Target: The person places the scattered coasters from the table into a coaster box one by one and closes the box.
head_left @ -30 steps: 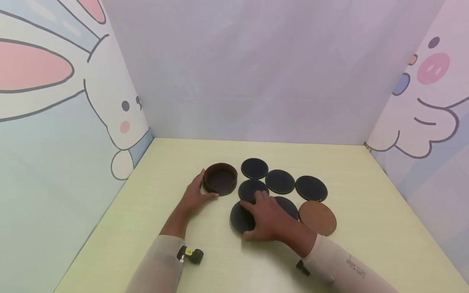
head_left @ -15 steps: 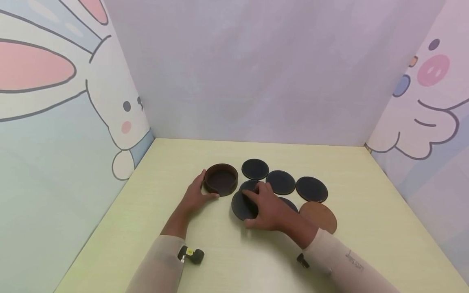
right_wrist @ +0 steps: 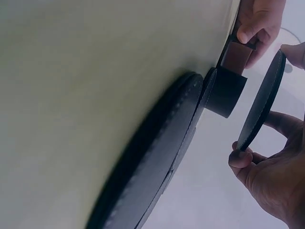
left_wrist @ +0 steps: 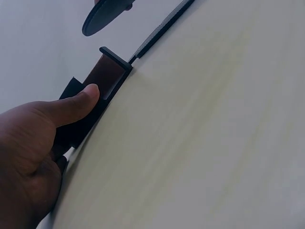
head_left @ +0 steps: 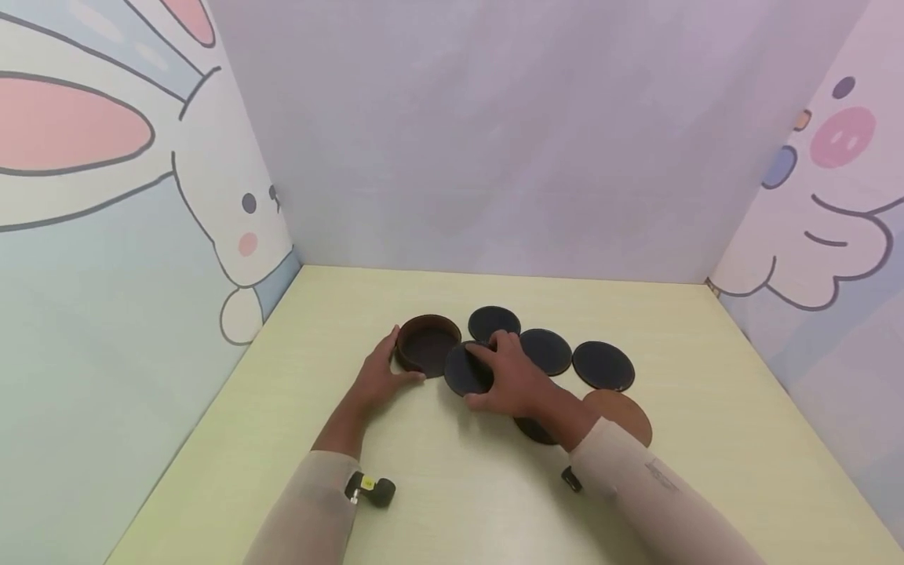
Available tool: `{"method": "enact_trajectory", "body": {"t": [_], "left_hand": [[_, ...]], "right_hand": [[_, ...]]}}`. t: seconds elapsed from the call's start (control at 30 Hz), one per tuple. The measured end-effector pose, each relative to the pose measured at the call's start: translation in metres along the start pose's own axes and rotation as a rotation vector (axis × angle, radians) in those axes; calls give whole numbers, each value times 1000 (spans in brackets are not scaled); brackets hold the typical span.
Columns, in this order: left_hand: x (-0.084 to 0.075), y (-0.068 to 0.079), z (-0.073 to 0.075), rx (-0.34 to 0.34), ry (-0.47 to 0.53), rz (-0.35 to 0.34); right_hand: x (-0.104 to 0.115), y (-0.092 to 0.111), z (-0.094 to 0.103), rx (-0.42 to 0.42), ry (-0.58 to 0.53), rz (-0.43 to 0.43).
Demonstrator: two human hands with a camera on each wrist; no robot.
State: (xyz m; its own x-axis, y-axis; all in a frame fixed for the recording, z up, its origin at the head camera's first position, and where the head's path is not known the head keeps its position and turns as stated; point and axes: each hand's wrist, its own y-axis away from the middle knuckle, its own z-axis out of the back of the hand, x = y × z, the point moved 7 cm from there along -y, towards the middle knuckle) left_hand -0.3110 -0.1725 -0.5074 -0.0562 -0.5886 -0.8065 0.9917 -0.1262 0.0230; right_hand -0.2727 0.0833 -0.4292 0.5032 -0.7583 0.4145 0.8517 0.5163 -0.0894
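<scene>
- One cartoon rabbit [head_left: 247,227] decorates the wall well to the left of a dark round holder [head_left: 429,333], which sits on a pale counter [head_left: 438,486].
- The left hand [head_left: 377,382] is at the holder's left side. Its grip is clamped on the holder, with the thumb at the near side and the fingers around the far left.
- A dark round disc [head_left: 464,370] is just to the right of the holder, tilted and raised above the counter, with a gap between the two in the right wrist view.
- The right hand [head_left: 514,380] is to the right of the holder. Its grip is pinched on the raised disc, thumb and fingers on the edge.
- Three dark discs [head_left: 493,320] [head_left: 546,351] [head_left: 603,366] lie flat to the holder's right.
- Another dark disc [head_left: 534,430], partly hidden by the right arm, lies nearer the person than the holder, to its right.
- A brown disc [head_left: 625,413], partly covered by the right sleeve [head_left: 621,463], lies farther right of the holder.
</scene>
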Motion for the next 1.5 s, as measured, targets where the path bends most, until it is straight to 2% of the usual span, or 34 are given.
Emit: {"method": "enact_trajectory", "body": {"t": [0.2,0.53,0.7,1.13,1.5], "left_hand": [[-1,0,-2,19,17,1],[0,4,1,11,-4,12],[0,2,1,9,1,9],[0,0,1,6,1,4],[-4,2,3,0,-15,-12]], "right_hand": [[0,-22,1,4,-39,-44],[22,-70,-3,39,-23,-82],[27,-86,-5,46,-26,-100],[38,-99,-20,54,35,-100],[36,-104,-30,36,220,-103]]}}
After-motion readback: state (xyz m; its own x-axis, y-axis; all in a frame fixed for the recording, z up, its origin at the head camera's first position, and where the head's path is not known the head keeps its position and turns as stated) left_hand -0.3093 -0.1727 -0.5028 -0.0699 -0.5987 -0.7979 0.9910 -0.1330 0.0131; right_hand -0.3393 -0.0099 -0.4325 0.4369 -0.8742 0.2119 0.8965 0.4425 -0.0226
